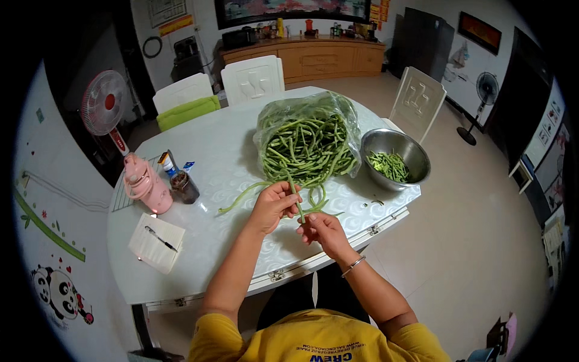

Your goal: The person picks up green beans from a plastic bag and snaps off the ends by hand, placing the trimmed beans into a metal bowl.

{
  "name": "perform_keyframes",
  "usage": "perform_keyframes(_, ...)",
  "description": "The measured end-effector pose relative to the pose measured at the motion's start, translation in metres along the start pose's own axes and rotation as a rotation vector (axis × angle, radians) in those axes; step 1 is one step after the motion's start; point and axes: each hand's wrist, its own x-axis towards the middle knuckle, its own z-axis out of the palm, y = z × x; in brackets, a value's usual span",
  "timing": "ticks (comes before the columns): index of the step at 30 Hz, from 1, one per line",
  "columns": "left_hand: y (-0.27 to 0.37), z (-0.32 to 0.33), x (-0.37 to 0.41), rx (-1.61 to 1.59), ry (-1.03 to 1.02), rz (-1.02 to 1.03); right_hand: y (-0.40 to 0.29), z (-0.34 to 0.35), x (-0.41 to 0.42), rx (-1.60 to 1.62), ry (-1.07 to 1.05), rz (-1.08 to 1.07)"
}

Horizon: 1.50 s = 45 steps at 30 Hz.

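Observation:
Between my hands, above the table's near edge, runs a long green bean. My left hand pinches it along its length, and the fingers of my right hand grip its lower end. Several loose long beans lie on the table around and behind my hands. Just beyond them, a clear plastic bag lies on its side with its mouth towards me, full of long green beans. To the right stands a steel bowl with short cut bean pieces at its bottom.
Small bean scraps lie near the bowl. On the left of the white table are a pink jug, a dark-filled jar and an open notebook with a pen. White chairs stand behind the table.

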Motion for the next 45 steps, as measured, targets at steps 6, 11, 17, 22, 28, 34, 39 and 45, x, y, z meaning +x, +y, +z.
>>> perform_keyframes(6, -0.023, -0.009, 0.009, -0.051, 0.02, 0.008, 0.013, -0.003, -0.001, 0.307, -0.072, 0.096)
perform_keyframes(11, -0.027, -0.017, 0.007, -0.268, 0.045, -0.021, 0.015, 0.001, -0.006, 0.447, -0.171, 0.197)
perform_keyframes(17, -0.029, -0.011, -0.001, -0.359, 0.066, -0.079, 0.027, 0.006, -0.007, 0.646, -0.325, 0.222)
perform_keyframes(22, -0.037, -0.009, 0.001, -0.275, 0.096, -0.101, 0.027, 0.006, -0.006, 0.562, -0.315, 0.236)
perform_keyframes(28, -0.039, -0.004, 0.003, -0.092, 0.129, 0.013, 0.004, 0.002, -0.007, 0.405, -0.179, 0.229)
perform_keyframes(34, -0.037, -0.006, 0.003, -0.129, 0.225, -0.003, 0.001, -0.004, -0.009, 0.015, -0.129, 0.193)
perform_keyframes(39, -0.039, -0.013, 0.006, -0.14, 0.188, -0.025, -0.006, 0.006, -0.018, -0.234, -0.084, 0.057)
perform_keyframes(45, -0.044, -0.005, 0.002, -0.122, 0.124, -0.141, -0.01, 0.017, -0.023, -0.375, -0.141, -0.204)
